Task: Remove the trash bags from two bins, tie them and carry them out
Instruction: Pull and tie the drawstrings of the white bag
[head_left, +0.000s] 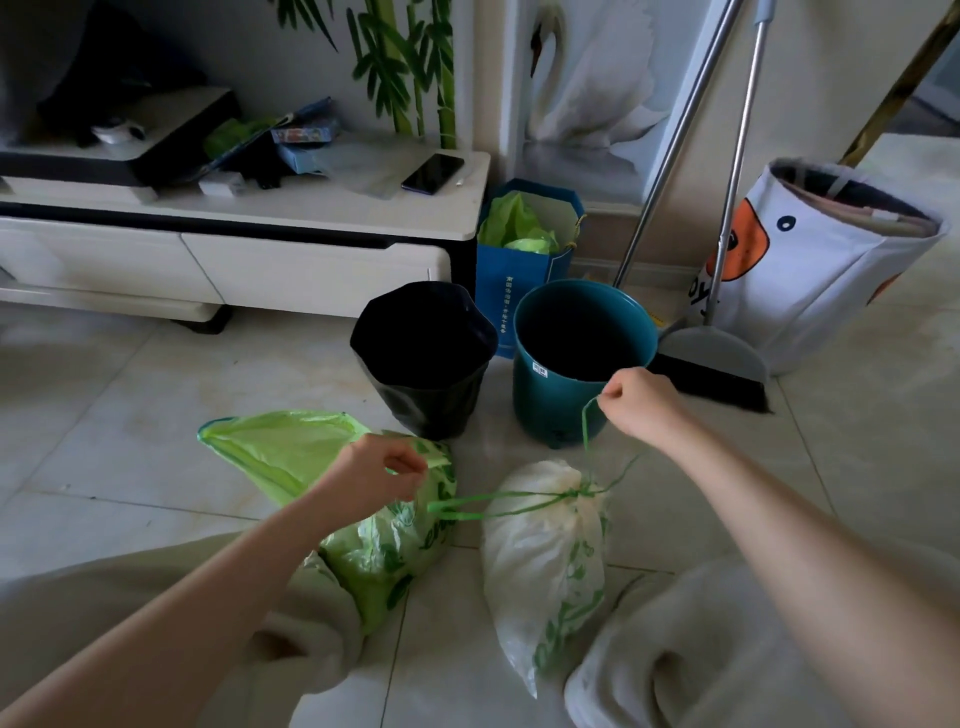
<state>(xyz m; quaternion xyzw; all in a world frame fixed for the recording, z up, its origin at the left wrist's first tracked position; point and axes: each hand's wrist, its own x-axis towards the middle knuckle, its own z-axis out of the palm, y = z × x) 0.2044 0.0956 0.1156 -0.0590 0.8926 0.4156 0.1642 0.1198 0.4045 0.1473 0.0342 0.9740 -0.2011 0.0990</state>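
Note:
A white trash bag (545, 551) lies on the floor, its neck gathered by a green drawstring (519, 506). My right hand (641, 405) pinches one end of that string, pulled up and to the right. My left hand (376, 475) pinches the other end, pulled left, over a green trash bag (291, 447) that lies open-mouthed on the floor. Behind them stand a black bin (426, 358) and a teal bin (571, 364), both without liners.
A blue paper bag (509, 291) with green bags inside stands behind the bins. A broom and dustpan (711, 364) lean on the wall at right, beside a white fabric basket (821, 270). A low white TV cabinet (234, 249) runs along the left. My knees frame the bags.

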